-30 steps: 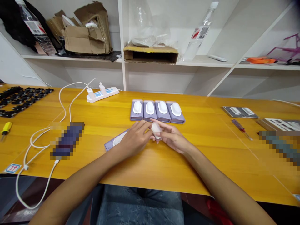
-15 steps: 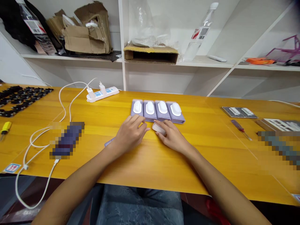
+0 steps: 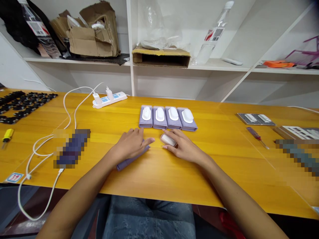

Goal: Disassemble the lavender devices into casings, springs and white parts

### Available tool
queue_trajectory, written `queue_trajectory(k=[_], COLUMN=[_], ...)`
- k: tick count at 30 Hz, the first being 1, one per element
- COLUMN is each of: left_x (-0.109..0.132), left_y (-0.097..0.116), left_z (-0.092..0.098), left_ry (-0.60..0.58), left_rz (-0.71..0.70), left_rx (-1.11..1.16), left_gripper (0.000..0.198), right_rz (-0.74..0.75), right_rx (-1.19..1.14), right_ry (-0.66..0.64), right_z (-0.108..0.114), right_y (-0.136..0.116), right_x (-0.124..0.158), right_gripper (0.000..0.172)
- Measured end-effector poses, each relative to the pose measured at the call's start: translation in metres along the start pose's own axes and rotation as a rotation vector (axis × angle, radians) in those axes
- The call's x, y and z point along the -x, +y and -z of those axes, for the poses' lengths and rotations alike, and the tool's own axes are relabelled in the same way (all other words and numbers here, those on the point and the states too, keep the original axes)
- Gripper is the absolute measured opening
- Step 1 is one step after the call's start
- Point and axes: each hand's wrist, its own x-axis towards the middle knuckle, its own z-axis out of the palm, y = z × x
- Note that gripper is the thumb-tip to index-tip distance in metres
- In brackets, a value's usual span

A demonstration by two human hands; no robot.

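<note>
My left hand (image 3: 131,143) lies over a flat purple box (image 3: 133,160) on the table, its fingers curled across the far side and the thumb pointing right. Most of the box is hidden beneath that hand. Between the thumb and fingers of my right hand (image 3: 183,144) is a white, rounded, mouse-shaped piece (image 3: 168,140), low at the tabletop. Just beyond both hands, several purple boxes (image 3: 159,125) stand side by side in a row. Each carries a similar white oval piece (image 3: 159,114) on top.
A white power strip (image 3: 109,99) with chargers lies at the back left. Its cable runs to a blurred phone (image 3: 73,147). On the right are a screwdriver (image 3: 258,136) and a grey plate with white pieces (image 3: 256,119). White shelves (image 3: 164,81) rise behind the table.
My left hand has moved left and opened out from a pinch onto the purple box, which has shifted nearer and shows more. My right hand stays on the white piece, with its fingers slightly shifted.
</note>
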Motion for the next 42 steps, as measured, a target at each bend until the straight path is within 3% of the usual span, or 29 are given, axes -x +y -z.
queue_trajectory(k=[3,4,6,10,14,18,23,26,30,33,36,42], left_x=[0.005,0.006,0.005,-0.003,-0.009,-0.016,-0.026,-0.031,-0.034,-0.035,-0.037,-0.039], left_y=[-0.014,-0.019,-0.025,-0.021,-0.007,0.001,0.003,0.003,0.003,0.005,0.008,0.002], left_z=[0.003,0.004,0.005,0.0,-0.004,-0.001,0.002,0.0,-0.004,-0.006,-0.009,-0.017], left_ry=[-0.138,-0.148,-0.147,-0.191,-0.081,-0.049,-0.024,-0.03,-0.021,0.009,0.03,0.076], left_rz=[-0.144,-0.215,-0.28,-0.326,-0.321,-0.207,0.159,0.3,0.43,0.446,0.445,0.45], left_rx=[0.085,0.114,0.144,0.258,0.397,0.611,1.054,1.315,1.544,1.643,1.706,1.722], left_gripper=[0.085,0.097,0.102,0.095,0.08,0.072,0.059,0.048,0.053,0.055,0.057,0.065], right_rz=[0.0,-0.002,-0.006,0.046,0.19,0.269,0.273,0.241,0.217,0.175,0.117,-0.006], right_rx=[-0.011,-0.017,-0.024,-0.015,-0.041,-0.108,-0.206,-0.28,-0.379,-0.474,-0.534,-0.543], right_ry=[0.006,0.009,0.017,0.072,0.172,0.219,0.218,0.199,0.168,0.178,0.21,0.364], right_z=[0.0,0.0,0.0,0.0,0.0,0.0,-0.002,-0.007,-0.013,-0.018,-0.022,-0.03], right_y=[-0.002,-0.002,-0.003,-0.004,-0.011,-0.021,-0.028,-0.031,-0.038,-0.046,-0.053,-0.051], right_x=[0.0,0.0,0.0,0.0,0.001,0.002,0.005,0.007,0.008,0.008,0.008,0.01], right_gripper=[0.062,0.061,0.06,0.063,0.075,0.078,0.093,0.103,0.108,0.107,0.099,0.054])
